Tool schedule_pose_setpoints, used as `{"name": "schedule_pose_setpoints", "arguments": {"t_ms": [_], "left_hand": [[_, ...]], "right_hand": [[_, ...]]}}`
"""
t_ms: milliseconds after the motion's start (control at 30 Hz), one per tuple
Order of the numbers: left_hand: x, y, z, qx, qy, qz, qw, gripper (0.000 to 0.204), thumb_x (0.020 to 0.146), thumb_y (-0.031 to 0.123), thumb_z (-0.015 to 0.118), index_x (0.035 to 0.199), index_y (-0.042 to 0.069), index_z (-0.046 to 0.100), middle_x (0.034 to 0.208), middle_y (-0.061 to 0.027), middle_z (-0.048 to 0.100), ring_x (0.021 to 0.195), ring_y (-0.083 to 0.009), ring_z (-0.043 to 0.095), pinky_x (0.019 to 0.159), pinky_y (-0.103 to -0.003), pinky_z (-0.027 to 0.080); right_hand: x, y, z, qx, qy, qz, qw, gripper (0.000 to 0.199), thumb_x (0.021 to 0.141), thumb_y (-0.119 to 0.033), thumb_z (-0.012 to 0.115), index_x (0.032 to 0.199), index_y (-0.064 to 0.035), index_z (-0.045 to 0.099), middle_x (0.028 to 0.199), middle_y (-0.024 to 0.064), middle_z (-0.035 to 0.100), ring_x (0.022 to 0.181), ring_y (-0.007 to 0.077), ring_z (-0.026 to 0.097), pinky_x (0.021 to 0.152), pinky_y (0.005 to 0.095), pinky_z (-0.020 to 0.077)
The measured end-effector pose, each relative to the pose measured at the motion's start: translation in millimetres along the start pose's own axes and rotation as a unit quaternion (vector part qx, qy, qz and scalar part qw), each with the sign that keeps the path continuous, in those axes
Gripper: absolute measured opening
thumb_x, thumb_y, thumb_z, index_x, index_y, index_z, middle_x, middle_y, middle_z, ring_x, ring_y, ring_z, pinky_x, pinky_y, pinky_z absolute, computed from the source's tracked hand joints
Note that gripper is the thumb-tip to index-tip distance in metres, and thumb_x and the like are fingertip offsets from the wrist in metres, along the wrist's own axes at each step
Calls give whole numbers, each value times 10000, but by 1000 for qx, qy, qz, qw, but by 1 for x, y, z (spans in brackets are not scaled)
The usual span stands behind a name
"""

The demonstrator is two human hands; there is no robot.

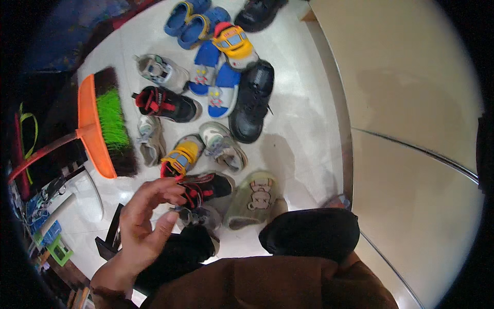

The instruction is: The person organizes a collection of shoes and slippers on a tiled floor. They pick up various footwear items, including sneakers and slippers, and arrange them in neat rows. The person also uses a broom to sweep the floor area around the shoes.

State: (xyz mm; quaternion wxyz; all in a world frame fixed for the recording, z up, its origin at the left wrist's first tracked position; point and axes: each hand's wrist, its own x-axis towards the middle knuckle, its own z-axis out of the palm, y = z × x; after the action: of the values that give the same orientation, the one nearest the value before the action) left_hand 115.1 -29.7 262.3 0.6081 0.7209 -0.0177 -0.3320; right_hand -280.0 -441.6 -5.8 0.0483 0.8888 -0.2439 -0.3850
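Observation:
My left hand (pixel 144 221) reaches in from the lower left, its fingers curved and thumb apart, holding nothing I can see. Its fingertips hover beside a black-and-red sneaker (pixel 206 188), above a grey shoe (pixel 203 217); I cannot tell whether they touch. Just beyond is a yellow shoe with a bus design (pixel 184 154), next to a camouflage sneaker (pixel 221 143). A pale green slipper with a bear (pixel 253 200) lies to the right. Farther off are another black-and-red sneaker (pixel 167 104), blue slides (pixel 224 82) and a black leather shoe (pixel 252 103). My right hand is out of view.
An orange broom (pixel 90 123) with green bristles lies at left, near a white curved object (pixel 92 193). Beige cabinet doors (pixel 406 103) line the right. Blue clogs (pixel 198 28), a second yellow shoe (pixel 234 44) and a black shoe (pixel 257 14) stand at the far end.

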Motion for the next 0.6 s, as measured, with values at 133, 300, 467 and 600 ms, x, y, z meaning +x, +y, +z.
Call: {"name": "schedule_pose_setpoints", "arguments": {"t_ms": [133,300,467,600], "left_hand": [[-8,14,1,-14,0,57,998,386,818,40,564,1176,-41,444,1042,-123,541,917,-174,546,854,-304,426],[-16,24,0,-50,18,76,996,373,822,20,547,1176,-36,441,1072,-120,536,932,-167,543,851,-297,422],[-27,27,0,-63,23,76,995,363,833,25,535,1179,-33,440,1083,-116,527,946,-174,539,866,-301,415],[-10,0,-14,121,70,107,984,298,810,40,578,1099,-3,518,993,-98,563,861,-154,565,780,-281,454]], "right_hand": [[4,5,3,18,5,0,1000,399,734,-135,515,1134,-137,513,1274,141,411,1188,348,368,913,470,362],[2,16,6,46,17,8,999,455,711,-67,510,1162,-120,488,1279,164,398,1183,365,368,938,457,346],[16,12,-28,110,173,-42,978,517,687,1,505,1191,-104,463,1283,187,385,1179,382,368,964,444,330],[73,-63,-143,174,278,-208,922,599,614,99,472,1195,-40,452,1272,221,381,1186,400,352,1001,439,294]]}}
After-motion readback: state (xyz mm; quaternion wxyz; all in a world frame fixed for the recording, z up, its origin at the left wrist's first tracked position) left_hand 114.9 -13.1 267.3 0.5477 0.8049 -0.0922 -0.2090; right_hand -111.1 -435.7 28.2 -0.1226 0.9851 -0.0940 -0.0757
